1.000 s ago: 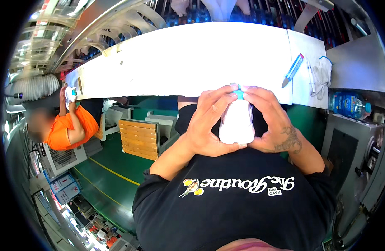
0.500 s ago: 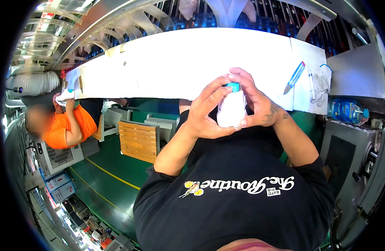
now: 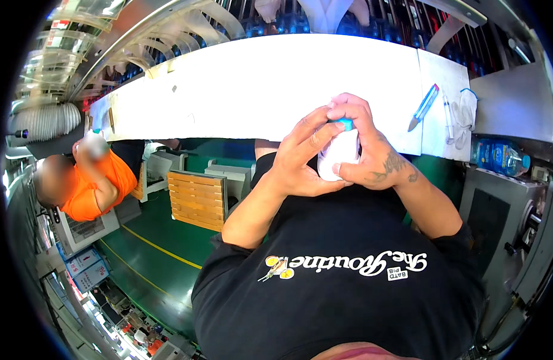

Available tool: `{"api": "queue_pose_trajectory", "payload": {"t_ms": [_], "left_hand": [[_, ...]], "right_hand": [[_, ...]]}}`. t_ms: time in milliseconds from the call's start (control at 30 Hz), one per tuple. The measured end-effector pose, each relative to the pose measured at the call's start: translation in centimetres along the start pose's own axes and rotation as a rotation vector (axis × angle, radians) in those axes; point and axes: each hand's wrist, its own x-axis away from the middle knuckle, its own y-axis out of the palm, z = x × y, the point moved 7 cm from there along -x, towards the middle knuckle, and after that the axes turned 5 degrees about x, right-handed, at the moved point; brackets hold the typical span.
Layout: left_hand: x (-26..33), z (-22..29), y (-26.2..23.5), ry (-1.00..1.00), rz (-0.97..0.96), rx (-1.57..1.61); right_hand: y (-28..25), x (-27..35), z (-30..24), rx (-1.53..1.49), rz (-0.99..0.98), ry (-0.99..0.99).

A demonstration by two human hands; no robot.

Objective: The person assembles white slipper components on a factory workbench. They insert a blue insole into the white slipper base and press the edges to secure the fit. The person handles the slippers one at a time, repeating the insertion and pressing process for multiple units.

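Note:
A rounded white object with a blue-green end (image 3: 336, 159) is held in front of my body at the near edge of the table; its exact kind is unclear. My left hand (image 3: 300, 161) wraps its left side, with fingers over the top and the thumb near the bottom. From the right, my right hand (image 3: 375, 157) curls round it, fingers arched over the blue-green end and thumb pressed low on the white surface. Between the hands, part of the object is covered by fingers.
A long white worktable (image 3: 246, 84) runs ahead. On its right lie a blue-handled knife (image 3: 425, 108), a thin pen-like stick (image 3: 448, 120) and white gloves (image 3: 464, 117). A blue-labelled bottle (image 3: 498, 157) lies beyond. At left sits a co-worker in orange (image 3: 102, 186), near a slatted wooden seat (image 3: 196, 200).
Both hands and the white object have shifted slightly right; the object is tilted more and my fingers cover more of it. The co-worker's hands have moved a little with their white item.

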Motion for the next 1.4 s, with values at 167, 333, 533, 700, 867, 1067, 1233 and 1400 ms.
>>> {"api": "queue_pose_trajectory", "payload": {"t_ms": [167, 333, 533, 700, 867, 1067, 1233, 1400], "left_hand": [[0.3, -0.2, -1.5, -0.05, -0.017, 0.048], [0.6, 2.7, -4.5, -0.051, -0.144, -0.279], [1.3, 3.6, -5.6, -0.282, -0.138, -0.534], [1.6, 3.6, -5.8, -0.371, -0.158, -0.563], [0.6, 4.0, -5.4, -0.349, -0.267, -0.627], [0.0, 4.2, -4.7, -0.299, -0.294, -0.621], [-0.1, 3.9, -4.0, -0.316, -0.279, -0.561], [-0.3, 4.0, -3.3, -0.228, -0.297, -0.548]], "right_hand": [[-0.8, -1.0, 0.6, -0.017, -0.002, -0.076], [-0.2, 0.7, -1.4, 0.02, 0.068, -0.177], [5.3, 1.7, -1.8, 0.339, 0.398, -0.396], [4.7, 1.1, -2.1, 0.327, 0.403, -0.44], [3.9, -0.5, -1.9, 0.247, 0.233, -0.458], [4.4, 0.3, -1.1, 0.23, 0.216, -0.422], [3.9, 0.3, -1.5, 0.207, 0.258, -0.448], [3.5, 0.2, -1.1, 0.136, 0.171, -0.43]]}}
